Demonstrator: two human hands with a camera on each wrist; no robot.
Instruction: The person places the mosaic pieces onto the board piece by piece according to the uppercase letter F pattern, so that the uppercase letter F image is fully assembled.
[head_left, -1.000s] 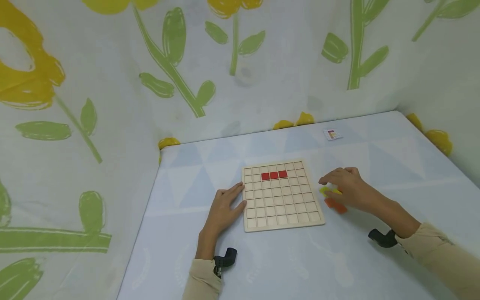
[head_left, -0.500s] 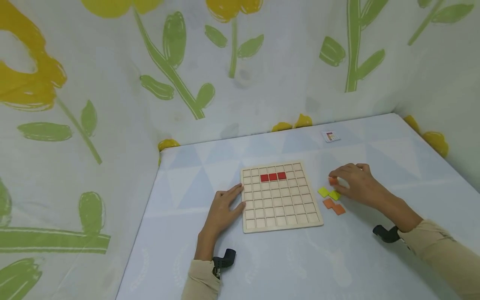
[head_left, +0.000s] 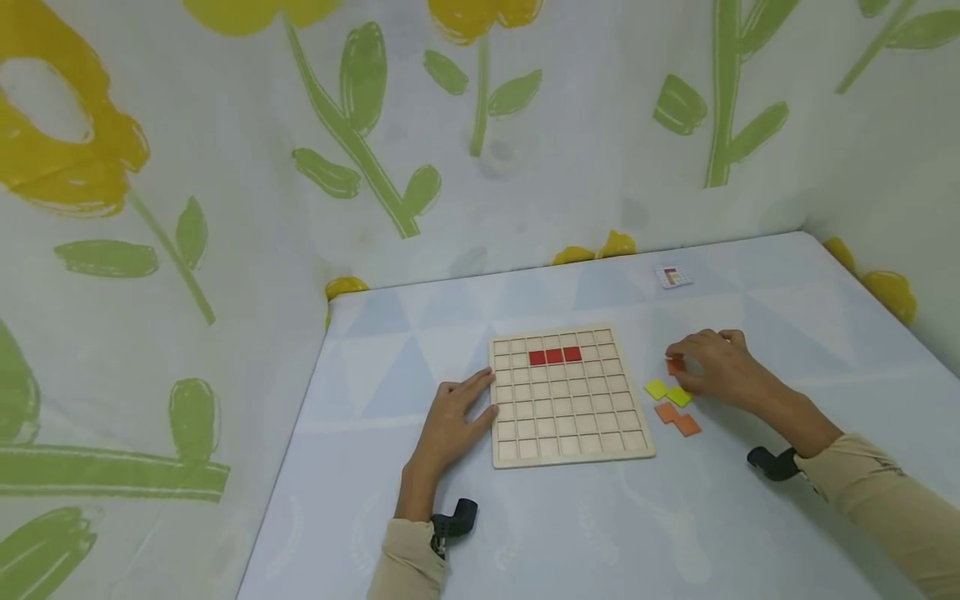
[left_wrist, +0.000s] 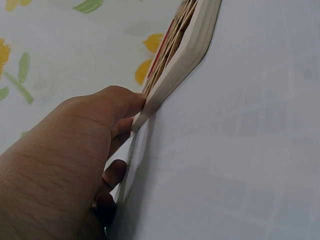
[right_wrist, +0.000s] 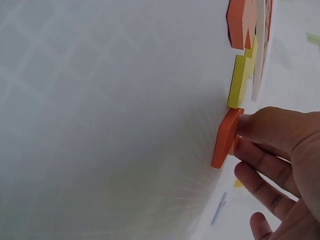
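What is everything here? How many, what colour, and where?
Table: one, white and pale blue, lower view
Backdrop: one, white, yellow and green, around the table
Card: one, mostly white, on the table's far side
Grid board: one, pale wood, on the table
Red tiles: three, red, on the board
Yellow tiles: two, yellow, right of the board
Orange tiles: two, orange, nearer than the yellow
Pinched tile: at least one, orange, right grip
Wrist devices: two, black, one each side
Sleeves: two, tan, one each side
Left grip: one, at the board's left edge
Right grip: one, beside the yellow tiles
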